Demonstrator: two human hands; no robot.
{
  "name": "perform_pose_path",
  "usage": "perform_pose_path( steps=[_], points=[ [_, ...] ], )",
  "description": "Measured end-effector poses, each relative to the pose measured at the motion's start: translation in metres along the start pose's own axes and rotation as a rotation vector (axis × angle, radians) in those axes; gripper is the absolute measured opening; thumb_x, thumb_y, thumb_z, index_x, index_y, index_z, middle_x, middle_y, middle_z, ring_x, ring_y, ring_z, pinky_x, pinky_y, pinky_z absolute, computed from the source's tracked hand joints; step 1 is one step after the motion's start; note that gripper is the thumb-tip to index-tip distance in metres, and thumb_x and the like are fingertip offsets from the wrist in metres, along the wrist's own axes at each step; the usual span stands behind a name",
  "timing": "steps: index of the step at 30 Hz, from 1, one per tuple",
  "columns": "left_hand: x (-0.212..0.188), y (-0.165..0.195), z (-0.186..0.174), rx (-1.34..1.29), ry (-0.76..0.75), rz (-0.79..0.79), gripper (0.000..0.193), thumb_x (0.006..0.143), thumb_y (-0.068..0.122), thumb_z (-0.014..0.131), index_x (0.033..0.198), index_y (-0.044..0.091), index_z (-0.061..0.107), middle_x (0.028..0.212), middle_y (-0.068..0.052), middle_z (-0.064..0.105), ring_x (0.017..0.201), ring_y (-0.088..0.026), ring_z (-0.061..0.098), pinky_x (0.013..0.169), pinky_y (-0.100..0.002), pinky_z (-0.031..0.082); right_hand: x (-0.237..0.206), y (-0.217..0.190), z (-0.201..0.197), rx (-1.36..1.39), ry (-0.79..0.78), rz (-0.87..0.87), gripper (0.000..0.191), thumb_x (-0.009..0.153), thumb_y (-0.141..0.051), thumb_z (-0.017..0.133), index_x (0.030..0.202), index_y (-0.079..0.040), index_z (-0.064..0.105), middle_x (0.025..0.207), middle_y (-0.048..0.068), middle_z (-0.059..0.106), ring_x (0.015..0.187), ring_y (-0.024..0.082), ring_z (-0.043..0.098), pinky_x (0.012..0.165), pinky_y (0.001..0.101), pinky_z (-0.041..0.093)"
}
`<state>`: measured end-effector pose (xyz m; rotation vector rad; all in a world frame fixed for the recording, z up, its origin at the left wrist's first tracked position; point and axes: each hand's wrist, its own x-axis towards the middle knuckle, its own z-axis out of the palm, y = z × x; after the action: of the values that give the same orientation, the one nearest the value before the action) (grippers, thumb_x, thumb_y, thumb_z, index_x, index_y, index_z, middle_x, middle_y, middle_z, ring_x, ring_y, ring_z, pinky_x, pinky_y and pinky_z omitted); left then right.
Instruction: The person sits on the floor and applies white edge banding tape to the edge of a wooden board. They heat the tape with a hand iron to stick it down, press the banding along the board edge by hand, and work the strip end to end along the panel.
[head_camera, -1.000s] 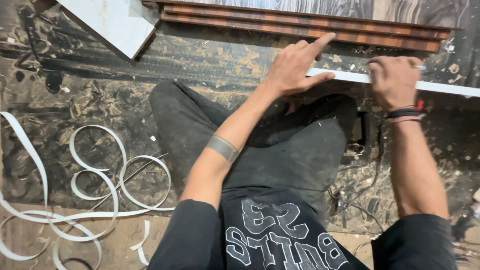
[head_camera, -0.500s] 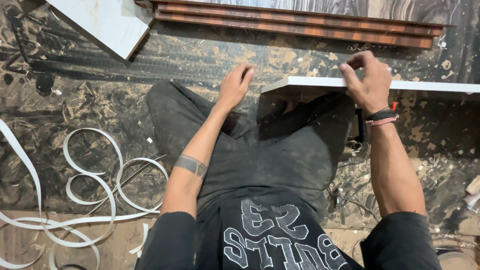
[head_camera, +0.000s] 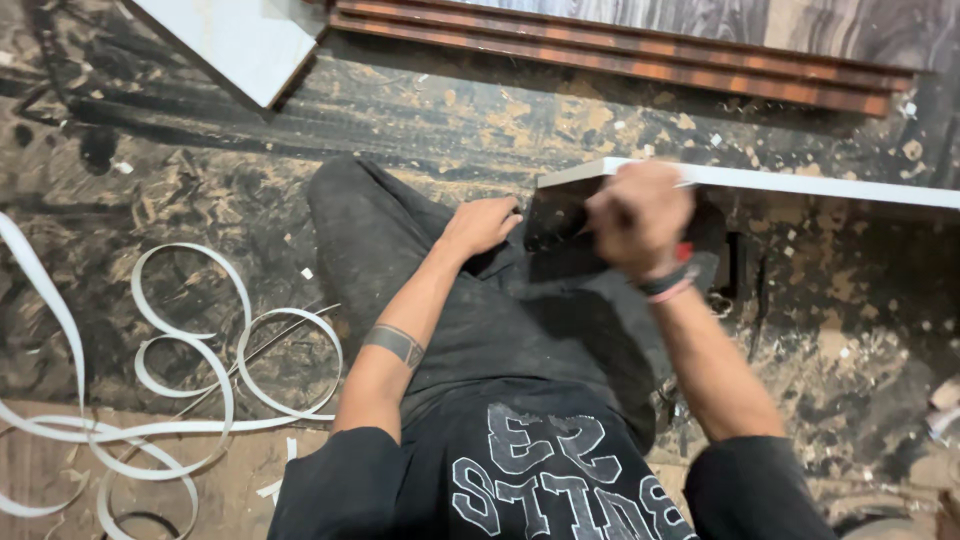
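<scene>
The floor (head_camera: 180, 170) is dark, scuffed and strewn with wood chips, with long brown mouldings (head_camera: 620, 55) along the far edge and loose white edge-band curls (head_camera: 190, 380) to the left. A long white board (head_camera: 800, 183) lies across the person's lap, its long axis running left to right, near end by the knee. The right hand (head_camera: 640, 220) is blurred over that end; I cannot tell its grip. The left hand (head_camera: 482, 224) rests loosely curled on the dark trouser leg (head_camera: 400, 230), holding nothing. Steadying the board's end firmly would seem wise here.

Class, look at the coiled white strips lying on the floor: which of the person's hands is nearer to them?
Left. The left hand rests on the dark-trousered knee, on the side toward the white strips but apart from them. The right hand is farther off, at the end of the long white board.
</scene>
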<state>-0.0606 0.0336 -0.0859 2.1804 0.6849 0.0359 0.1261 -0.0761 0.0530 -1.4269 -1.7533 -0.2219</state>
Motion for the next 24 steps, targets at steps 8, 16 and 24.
perform_pose_path(
  steps=[8,16,24],
  points=[
    [0.004,0.015,-0.01,0.027,-0.025,0.001,0.026,0.097,0.033,0.059,0.108,0.009,0.065,0.101,-0.017,0.072,0.098,-0.041,0.068,0.079,-0.055,0.052,-0.026,-0.033,0.061,0.287,-0.298,0.494,0.014,0.095,-0.011,0.074,0.104,-0.005,0.065,0.099,0.012,0.069,0.092,0.032,0.069,0.079,0.0389,0.056],
    [0.007,0.018,-0.015,0.048,-0.05,-0.013,0.027,0.098,0.034,0.06,0.107,0.009,0.064,0.099,-0.018,0.073,0.097,-0.041,0.068,0.078,-0.055,0.052,-0.027,-0.006,0.065,0.246,-0.307,0.94,0.016,0.095,-0.019,0.074,0.101,-0.006,0.067,0.081,0.007,0.067,0.07,0.018,0.064,0.066,0.0329,0.051],
    [0.009,0.016,-0.014,0.038,-0.089,-0.042,0.026,0.097,0.033,0.06,0.107,0.01,0.064,0.096,-0.018,0.073,0.096,-0.041,0.068,0.078,-0.055,0.052,-0.028,-0.004,0.073,0.344,-0.337,1.012,0.018,0.095,-0.018,0.071,0.106,-0.006,0.064,0.088,0.006,0.071,0.078,0.015,0.068,0.071,0.0311,0.054]
  ],
)
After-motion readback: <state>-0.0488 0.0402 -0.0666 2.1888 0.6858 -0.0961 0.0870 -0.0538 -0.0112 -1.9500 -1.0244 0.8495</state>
